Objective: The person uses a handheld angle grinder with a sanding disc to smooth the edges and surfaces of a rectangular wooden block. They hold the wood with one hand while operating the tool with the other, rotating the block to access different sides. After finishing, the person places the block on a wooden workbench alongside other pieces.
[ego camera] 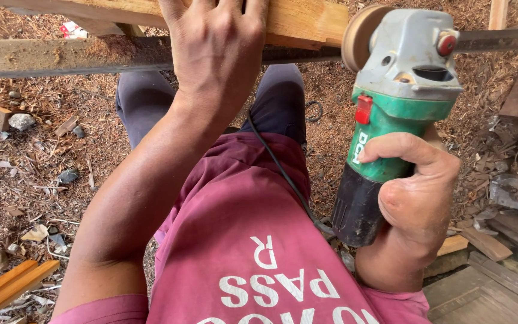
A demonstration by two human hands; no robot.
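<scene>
Green grinder (pixel 394 120) clamped in the right hand (pixel 415 192), sanding disc (pixel 358 37) touching the plank (pixel 298 21), left hand (pixel 217 45) pressed flat on the plank, fingers hidden, sawdust floor (pixel 37 150) below

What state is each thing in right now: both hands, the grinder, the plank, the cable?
Left hand: pressed flat on the pale wooden plank, no closed grip.
Right hand: grip closed around the green and grey angle grinder.
Green and grey angle grinder: held upright, tan sanding disc at the plank's end.
Pale wooden plank: lying across a weathered beam.
Black cable: hanging slack over the lap.
</scene>
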